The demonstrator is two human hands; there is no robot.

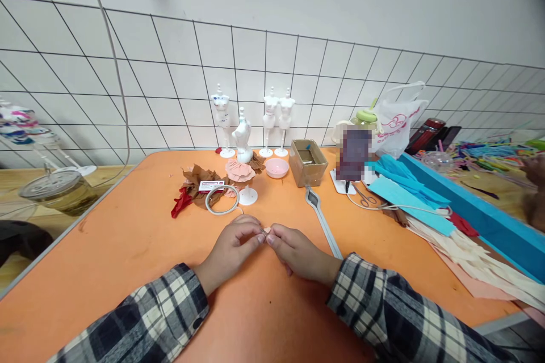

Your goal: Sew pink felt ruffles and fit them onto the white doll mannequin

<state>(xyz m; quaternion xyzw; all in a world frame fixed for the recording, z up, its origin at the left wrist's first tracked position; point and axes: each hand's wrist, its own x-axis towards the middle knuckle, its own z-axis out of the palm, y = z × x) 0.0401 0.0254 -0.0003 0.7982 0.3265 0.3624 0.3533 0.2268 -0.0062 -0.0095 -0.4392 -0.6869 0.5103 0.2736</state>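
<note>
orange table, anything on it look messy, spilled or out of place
Nothing looks spilled. The oddest spot is left of centre: crumpled brown scraps and a red scrap lie in a loose heap with a small white box on it, unlike the flat light blue sheet at right.

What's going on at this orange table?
Someone in plaid sleeves is handling a small pale piece at their fingertips, the left hand and right hand meeting above the orange table. It's too small to identify. Beyond the hands, the nearest white dress form has ruffled pink fabric below its torso. A cardboard box and blue fabric lie farther right.
</note>
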